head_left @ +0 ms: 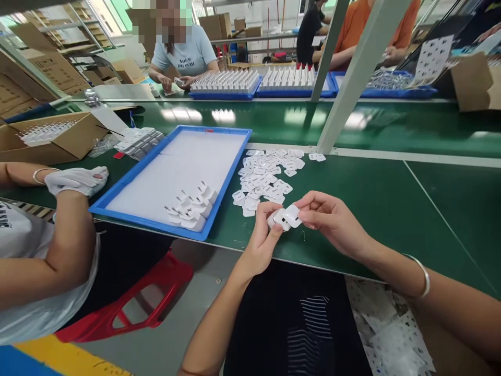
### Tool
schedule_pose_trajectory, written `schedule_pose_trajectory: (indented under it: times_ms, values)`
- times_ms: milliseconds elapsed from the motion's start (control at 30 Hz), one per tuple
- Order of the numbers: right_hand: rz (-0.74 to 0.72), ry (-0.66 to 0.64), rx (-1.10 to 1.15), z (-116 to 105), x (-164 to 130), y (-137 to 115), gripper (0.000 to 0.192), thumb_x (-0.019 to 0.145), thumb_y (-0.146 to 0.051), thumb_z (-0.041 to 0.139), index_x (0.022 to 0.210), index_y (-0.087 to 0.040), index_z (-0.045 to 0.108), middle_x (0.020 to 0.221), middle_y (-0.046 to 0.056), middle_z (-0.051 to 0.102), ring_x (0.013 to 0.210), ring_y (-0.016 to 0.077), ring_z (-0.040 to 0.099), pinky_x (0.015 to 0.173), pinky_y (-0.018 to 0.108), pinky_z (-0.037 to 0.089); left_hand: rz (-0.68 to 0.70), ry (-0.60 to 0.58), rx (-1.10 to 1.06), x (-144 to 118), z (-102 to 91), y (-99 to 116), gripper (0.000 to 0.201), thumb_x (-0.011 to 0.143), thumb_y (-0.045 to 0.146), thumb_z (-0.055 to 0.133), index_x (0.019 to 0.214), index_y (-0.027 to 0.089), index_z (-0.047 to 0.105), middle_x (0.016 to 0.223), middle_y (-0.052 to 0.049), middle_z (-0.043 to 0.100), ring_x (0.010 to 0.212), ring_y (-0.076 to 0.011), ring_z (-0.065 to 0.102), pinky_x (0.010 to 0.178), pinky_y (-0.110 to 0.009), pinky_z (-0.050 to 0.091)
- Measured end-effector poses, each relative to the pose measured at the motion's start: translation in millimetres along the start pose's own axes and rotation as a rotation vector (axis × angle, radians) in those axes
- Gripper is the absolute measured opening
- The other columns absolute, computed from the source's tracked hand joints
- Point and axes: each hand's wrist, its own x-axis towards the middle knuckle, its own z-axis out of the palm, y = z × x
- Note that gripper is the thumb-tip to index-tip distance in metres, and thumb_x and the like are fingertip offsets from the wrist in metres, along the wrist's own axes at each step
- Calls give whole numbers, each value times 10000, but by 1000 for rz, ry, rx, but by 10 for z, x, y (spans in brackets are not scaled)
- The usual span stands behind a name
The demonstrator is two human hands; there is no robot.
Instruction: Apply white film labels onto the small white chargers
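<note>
My left hand (263,237) grips a small white charger plug (278,219) at the near edge of the green table. My right hand (332,219) pinches a small white sticker (294,214) against the plug's face. Just beyond my hands lies a pile of several white stickers (268,177). To the left stands a blue tray (129,177) with a white liner, holding several finished white plugs (191,206) at its near corner.
A co-worker's gloved hand (76,180) rests left of the tray, near a cardboard box (66,141) of plugs. Across the green conveyor belt (391,125), other people work by blue trays (225,94) of plugs. A white slanted post (352,78) rises mid-table. Sticker backing sheets (387,329) lie by my lap.
</note>
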Motion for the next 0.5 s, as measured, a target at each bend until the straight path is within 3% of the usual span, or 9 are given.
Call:
schedule_pose_trajectory:
  times_ms: [233,500]
  values:
    - [8,-64,-19,-12,-23,10,109,751,-255,819,823,-216,748,701,-7,620,596,106,477,539,252,400,85,-46,151,29,18,52,324,998,454,439,1258,263,461,1157,-79,452,1032,-214,465,928,-352,434]
    - [13,-89,-73,-61,-15,13,76,761,-240,818,810,-237,761,740,6,648,614,114,498,527,254,411,85,-63,149,28,6,51,309,992,433,469,1258,277,458,1142,-68,445,1013,-210,465,927,-359,428]
